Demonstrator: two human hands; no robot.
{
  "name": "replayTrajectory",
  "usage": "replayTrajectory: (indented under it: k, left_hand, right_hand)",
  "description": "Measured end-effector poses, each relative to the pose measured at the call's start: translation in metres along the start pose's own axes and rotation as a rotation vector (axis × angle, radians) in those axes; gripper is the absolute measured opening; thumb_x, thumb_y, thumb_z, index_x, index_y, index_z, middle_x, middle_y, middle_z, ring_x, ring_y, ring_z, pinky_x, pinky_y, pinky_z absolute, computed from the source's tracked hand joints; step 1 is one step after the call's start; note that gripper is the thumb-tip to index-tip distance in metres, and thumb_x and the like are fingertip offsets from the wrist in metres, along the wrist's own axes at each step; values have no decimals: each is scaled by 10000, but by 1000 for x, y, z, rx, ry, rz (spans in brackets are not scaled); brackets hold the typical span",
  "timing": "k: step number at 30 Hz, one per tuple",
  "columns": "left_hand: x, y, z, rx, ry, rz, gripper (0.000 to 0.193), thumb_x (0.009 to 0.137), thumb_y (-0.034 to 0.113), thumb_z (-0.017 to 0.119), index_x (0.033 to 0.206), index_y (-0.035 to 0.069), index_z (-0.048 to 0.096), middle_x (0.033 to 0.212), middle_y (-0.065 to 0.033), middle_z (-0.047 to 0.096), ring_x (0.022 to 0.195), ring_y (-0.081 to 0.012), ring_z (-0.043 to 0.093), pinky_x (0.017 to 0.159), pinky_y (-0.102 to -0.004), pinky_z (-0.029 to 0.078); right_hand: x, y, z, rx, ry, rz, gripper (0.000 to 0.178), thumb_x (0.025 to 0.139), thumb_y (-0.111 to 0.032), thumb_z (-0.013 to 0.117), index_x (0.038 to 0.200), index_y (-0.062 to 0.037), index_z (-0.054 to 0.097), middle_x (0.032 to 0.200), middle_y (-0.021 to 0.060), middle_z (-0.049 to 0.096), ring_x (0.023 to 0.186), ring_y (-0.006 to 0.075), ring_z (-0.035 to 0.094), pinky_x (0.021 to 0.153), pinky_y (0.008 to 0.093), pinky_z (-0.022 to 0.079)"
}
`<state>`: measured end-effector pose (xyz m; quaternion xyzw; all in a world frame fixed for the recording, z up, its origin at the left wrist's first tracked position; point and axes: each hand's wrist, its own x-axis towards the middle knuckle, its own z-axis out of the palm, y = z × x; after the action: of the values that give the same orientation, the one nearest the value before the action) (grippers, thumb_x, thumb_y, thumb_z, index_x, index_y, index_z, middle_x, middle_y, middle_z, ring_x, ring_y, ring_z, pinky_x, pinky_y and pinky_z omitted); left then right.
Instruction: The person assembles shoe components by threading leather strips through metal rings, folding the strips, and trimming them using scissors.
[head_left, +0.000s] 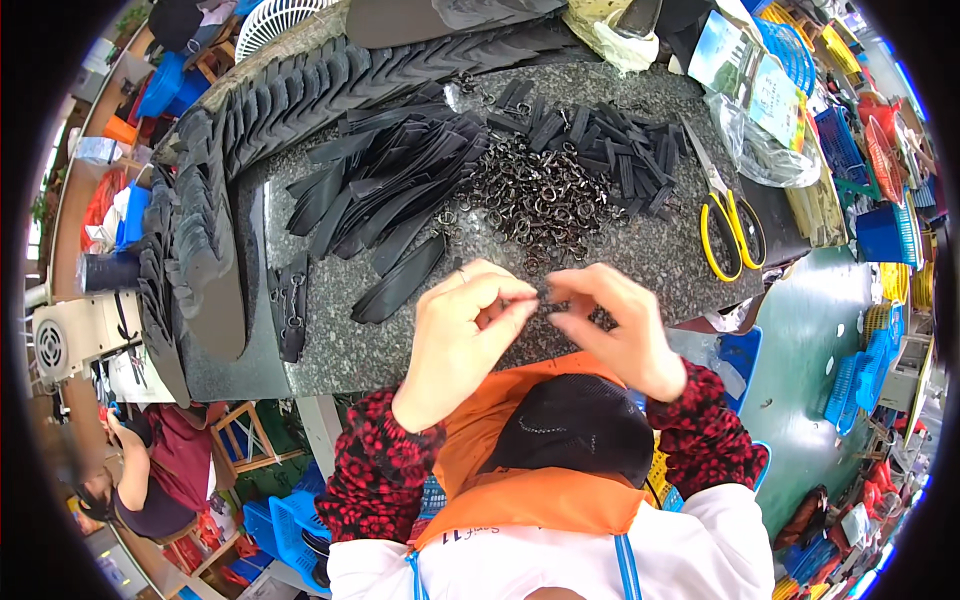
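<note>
White shirt (560,545) closest. Left hand (465,340) pinches small dark piece (547,304); right hand (628,325) beside it, thumb and finger parted, grip unclear. Metal clasps (545,195) heaped ahead.

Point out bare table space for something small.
Bare patches: between the scissors and right hand; and between the left hand and the black strip with clasps. Crowded: the middle, under metal rings and black strips, and the far left, under stacked black pieces.
</note>
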<state>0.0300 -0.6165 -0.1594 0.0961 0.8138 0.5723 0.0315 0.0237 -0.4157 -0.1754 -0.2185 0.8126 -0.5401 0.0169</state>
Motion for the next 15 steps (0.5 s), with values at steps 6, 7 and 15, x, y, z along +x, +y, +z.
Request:
replayTrajectory:
  k: [6, 7, 15]
  left_hand:
    - [-4, -16, 35, -635, 49, -150, 57, 854, -38, 672, 908, -29, 688, 869, -34, 613, 733, -81, 581, 640, -214, 459]
    - [0, -16, 38, -422, 72, -73, 61, 855, -40, 669, 912, -28, 688, 861, -25, 612, 720, -75, 575, 631, -213, 455]
    - [12, -30, 47, 397, 160, 280, 153, 785, -2, 715, 930, 26, 676, 861, -55, 609, 677, -139, 595, 597, -265, 477]
  right_hand:
    - [-12, 8, 12, 522, 5, 493, 127, 872, -37, 673, 983, 21, 650, 787, 49, 674, 728, 74, 636, 646, 240, 518]
    - [-10, 7, 4, 416, 11, 479, 122, 891, -35, 645, 991, 33, 662, 818, 65, 688, 732, 85, 649, 646, 232, 526]
    - [-15, 25, -31, -120, 207, 290, 167, 956, -74, 536, 978, 20, 672, 708, 93, 635, 624, 159, 626, 591, 268, 478]
